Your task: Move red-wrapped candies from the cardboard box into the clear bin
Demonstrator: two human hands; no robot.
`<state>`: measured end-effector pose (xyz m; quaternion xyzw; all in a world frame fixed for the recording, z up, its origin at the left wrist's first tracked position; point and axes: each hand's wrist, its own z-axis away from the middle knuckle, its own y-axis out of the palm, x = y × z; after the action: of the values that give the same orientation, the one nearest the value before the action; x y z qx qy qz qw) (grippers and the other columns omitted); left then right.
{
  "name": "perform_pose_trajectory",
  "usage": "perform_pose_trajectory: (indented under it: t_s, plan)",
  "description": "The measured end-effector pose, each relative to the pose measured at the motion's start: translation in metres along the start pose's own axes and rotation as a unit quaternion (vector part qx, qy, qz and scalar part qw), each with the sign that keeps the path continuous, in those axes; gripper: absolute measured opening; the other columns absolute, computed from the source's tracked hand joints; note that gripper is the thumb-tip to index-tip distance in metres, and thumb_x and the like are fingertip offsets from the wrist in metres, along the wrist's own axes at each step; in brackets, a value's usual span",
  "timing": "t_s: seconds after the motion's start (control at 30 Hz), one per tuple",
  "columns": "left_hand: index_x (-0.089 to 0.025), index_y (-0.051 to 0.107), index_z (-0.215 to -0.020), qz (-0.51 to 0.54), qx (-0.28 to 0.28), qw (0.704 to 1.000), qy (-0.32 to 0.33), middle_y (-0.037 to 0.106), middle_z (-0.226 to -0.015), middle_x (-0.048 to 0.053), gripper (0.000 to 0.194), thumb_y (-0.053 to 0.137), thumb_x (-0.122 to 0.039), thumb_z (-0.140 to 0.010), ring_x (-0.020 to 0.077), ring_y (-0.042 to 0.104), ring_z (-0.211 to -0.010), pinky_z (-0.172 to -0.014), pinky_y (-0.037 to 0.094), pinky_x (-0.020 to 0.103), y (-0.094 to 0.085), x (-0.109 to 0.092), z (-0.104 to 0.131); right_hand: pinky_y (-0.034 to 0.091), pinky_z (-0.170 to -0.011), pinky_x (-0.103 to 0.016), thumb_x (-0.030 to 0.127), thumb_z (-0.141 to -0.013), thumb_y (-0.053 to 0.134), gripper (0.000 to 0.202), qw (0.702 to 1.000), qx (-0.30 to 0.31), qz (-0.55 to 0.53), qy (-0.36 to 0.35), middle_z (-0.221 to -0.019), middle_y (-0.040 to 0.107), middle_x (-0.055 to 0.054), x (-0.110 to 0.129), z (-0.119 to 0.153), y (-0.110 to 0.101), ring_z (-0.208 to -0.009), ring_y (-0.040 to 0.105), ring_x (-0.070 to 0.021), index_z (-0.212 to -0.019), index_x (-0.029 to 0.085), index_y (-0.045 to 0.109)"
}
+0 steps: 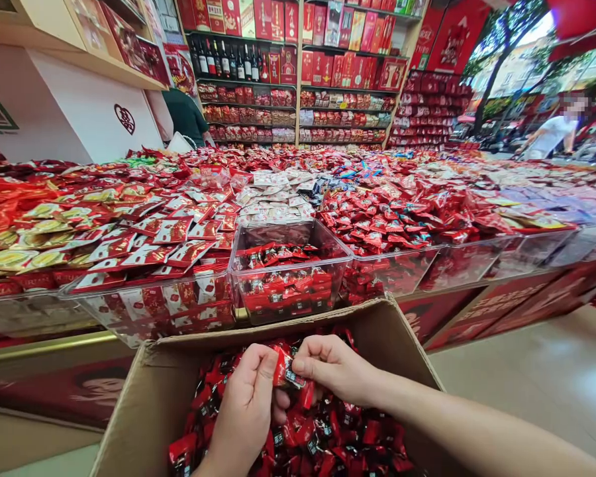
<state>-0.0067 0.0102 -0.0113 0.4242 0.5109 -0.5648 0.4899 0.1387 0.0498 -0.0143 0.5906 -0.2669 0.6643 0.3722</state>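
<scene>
Over an open cardboard box [124, 424], both my hands meet around small red-and-black wrapped candies [284, 371]. My left hand [248, 401] pinches the left side of a candy between thumb and fingers. From the other side, my right hand [330, 368] grips with thumb and curled forefinger; its lower fingers are partly hidden. Many loose candies of the same kind [322, 434] fill the box beneath. Just beyond the box's far edge stands a clear plastic bin [291, 268], partly filled with similar red packets lying in rows.
Clear bins heaped with red-and-white packets [169, 232] and red packets [377, 218] flank the middle bin. Shelves [298, 73] of bottles and red boxes stand behind. A person in dark green [183, 116] is at the back left, another in white [551, 136] outside at right.
</scene>
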Motion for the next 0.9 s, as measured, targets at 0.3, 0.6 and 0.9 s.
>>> perform_pose_trajectory:
  t_s: [0.3, 0.6, 0.9]
  plan:
    - [-0.021, 0.048, -0.078, 0.066, 0.046, 0.992, -0.094, 0.052, -0.049, -0.006, 0.035, 0.038, -0.054, -0.076, 0.0073, 0.048, -0.039, -0.037, 0.031, 0.016, -0.004, 0.006, -0.006, 0.037, -0.053, -0.023, 0.031, -0.086, 0.035, 0.027, 0.846, -0.07, 0.479, -0.223, -0.06, 0.055, -0.003, -0.003, 0.004, -0.004, -0.055, 0.051, -0.0108, -0.073, 0.014, 0.052]
    - [-0.023, 0.046, -0.096, 0.27, 0.061, 0.949, -0.152, 0.059, -0.072, -0.003, 0.033, 0.061, -0.031, -0.068, 0.0106, 0.053, -0.062, -0.058, 0.041, 0.024, -0.005, 0.006, -0.011, 0.038, -0.068, -0.026, 0.018, -0.082, 0.044, 0.011, 0.708, -0.069, 0.585, -0.39, -0.088, 0.059, -0.005, -0.001, 0.013, -0.004, -0.078, 0.047, -0.0127, -0.086, 0.013, 0.052]
    - [-0.02, 0.043, -0.107, 0.265, 0.023, 0.958, -0.107, 0.063, -0.081, 0.0, 0.042, 0.062, -0.022, -0.07, 0.0128, 0.056, -0.071, -0.068, 0.046, 0.029, -0.008, -0.013, -0.006, 0.038, -0.067, -0.028, 0.015, -0.079, 0.05, 0.008, 0.664, -0.09, 0.591, -0.449, -0.091, 0.06, -0.003, 0.006, 0.015, -0.011, -0.082, 0.045, -0.0136, -0.077, 0.013, 0.057]
